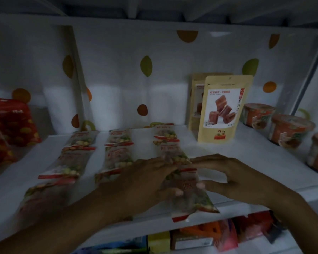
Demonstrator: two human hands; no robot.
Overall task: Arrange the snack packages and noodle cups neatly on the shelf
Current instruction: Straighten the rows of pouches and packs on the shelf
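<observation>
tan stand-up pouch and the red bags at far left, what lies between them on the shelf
In the head view, three columns of small clear red-edged snack packets lie flat on the white shelf between them.

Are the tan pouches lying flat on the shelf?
No, the front tan pouch and the rear tan pouch both stand upright on the shelf, left of the noodle cups.
</observation>
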